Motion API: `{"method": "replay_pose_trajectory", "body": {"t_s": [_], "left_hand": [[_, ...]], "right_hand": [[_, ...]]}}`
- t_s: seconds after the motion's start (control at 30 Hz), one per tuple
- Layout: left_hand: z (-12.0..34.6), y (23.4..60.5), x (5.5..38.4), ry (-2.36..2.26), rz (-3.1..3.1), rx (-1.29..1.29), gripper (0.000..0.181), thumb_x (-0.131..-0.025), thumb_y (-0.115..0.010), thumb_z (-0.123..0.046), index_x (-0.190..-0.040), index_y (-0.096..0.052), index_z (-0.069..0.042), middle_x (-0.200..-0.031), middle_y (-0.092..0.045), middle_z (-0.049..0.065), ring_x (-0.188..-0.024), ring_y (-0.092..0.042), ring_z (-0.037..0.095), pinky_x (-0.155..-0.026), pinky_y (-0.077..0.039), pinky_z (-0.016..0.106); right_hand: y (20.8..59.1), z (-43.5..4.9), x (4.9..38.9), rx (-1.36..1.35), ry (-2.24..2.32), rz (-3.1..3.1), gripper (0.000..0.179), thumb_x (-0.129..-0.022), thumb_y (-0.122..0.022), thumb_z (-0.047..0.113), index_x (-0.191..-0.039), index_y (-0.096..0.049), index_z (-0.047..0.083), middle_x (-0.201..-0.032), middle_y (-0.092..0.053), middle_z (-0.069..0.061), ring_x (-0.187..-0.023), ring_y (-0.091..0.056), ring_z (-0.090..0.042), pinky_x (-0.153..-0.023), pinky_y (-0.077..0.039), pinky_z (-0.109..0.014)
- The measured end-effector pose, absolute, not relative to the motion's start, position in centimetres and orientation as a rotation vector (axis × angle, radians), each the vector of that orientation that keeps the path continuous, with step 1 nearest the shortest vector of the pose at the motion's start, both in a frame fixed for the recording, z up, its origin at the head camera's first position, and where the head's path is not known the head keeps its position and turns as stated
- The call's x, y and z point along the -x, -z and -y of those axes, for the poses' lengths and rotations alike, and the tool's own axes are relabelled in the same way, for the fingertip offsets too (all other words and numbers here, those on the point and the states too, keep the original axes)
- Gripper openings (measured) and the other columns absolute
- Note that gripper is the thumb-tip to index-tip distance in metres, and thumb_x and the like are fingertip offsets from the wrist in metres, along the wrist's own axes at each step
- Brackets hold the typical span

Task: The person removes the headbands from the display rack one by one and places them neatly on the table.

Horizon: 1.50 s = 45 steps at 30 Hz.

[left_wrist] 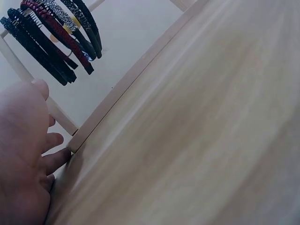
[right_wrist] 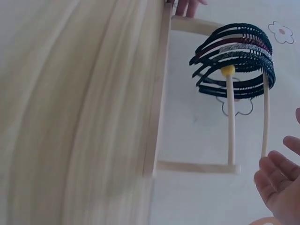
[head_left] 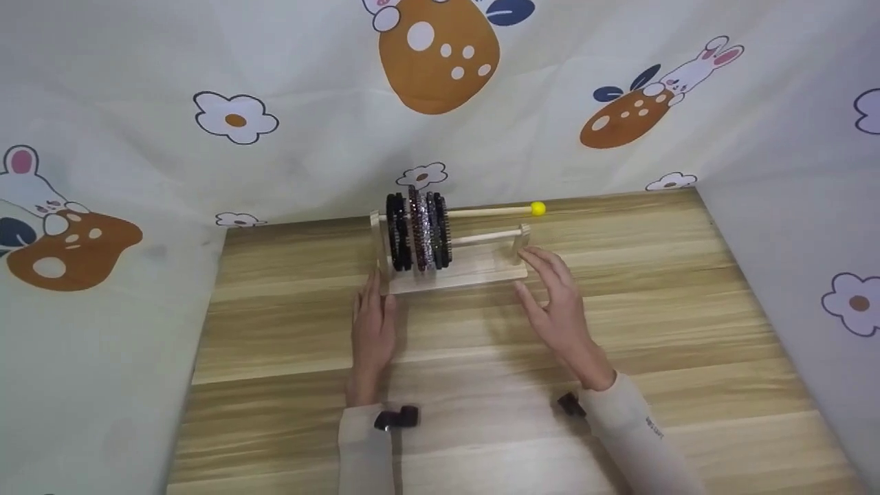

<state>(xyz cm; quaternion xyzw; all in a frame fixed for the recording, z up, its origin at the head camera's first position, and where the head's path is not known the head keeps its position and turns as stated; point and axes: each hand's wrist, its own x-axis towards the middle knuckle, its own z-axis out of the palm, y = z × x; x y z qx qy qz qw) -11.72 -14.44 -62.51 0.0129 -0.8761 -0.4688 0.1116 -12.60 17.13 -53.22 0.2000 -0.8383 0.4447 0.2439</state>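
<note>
A pale wooden rack (head_left: 460, 280) with two rods stands at the back of the table, and several dark and glittery headbands (head_left: 418, 230) hang bunched at its left end. A yellow ball (head_left: 538, 208) caps the rear rod. My left hand (head_left: 372, 337) lies by the rack's left end; in the left wrist view its fingertips (left_wrist: 58, 160) meet the base corner. My right hand (head_left: 560, 316) is at the right upright in the head view, fingers extended. In the right wrist view, the right hand (right_wrist: 286, 192) appears near the rod's end, which its fingers partly hide.
A wood-grain tabletop (head_left: 467, 412) spreads in front of the rack. Behind it and at both sides hangs a pale cloth (head_left: 309, 69) printed with rabbits and flowers. Each sleeve carries a small black camera (head_left: 399, 417) at the wrist.
</note>
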Motion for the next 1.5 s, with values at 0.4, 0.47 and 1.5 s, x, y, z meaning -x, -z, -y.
{"method": "replay_pose_trajectory", "body": {"t_s": [0.4,0.47,1.5], "left_hand": [[14.5,62.6,11.8,1.354,2.633,-0.024,0.065,-0.119,-0.045,-0.027,-0.178,-0.022,-0.010,-0.178,-0.035,0.015,-0.162,-0.033,0.052,-0.140,0.003,0.055],[14.6,62.7,11.7,1.342,2.633,-0.022,0.065,-0.119,-0.045,-0.027,-0.178,-0.022,-0.011,-0.176,-0.036,0.016,-0.161,-0.034,0.052,-0.140,0.003,0.054],[14.7,62.7,11.6,1.328,2.586,0.029,0.067,-0.118,-0.047,-0.025,-0.177,-0.022,-0.005,-0.176,-0.037,0.016,-0.162,-0.037,0.045,-0.140,-0.001,0.056]], "right_hand": [[51.9,-12.6,13.6,-0.509,-1.614,2.252,0.023,-0.101,-0.080,0.001,-0.123,-0.081,-0.001,-0.107,-0.082,-0.010,-0.084,-0.075,-0.017,-0.072,-0.062,-0.019],[51.8,-11.8,13.8,-0.476,-1.657,2.254,0.021,-0.100,-0.082,0.003,-0.122,-0.082,0.000,-0.105,-0.083,-0.009,-0.082,-0.074,-0.014,-0.069,-0.061,-0.017],[50.6,-6.7,17.6,-0.299,-2.089,2.113,0.031,-0.097,-0.081,-0.004,-0.126,-0.073,-0.013,-0.101,-0.079,-0.019,-0.075,-0.072,-0.014,-0.072,-0.069,-0.037]]}}
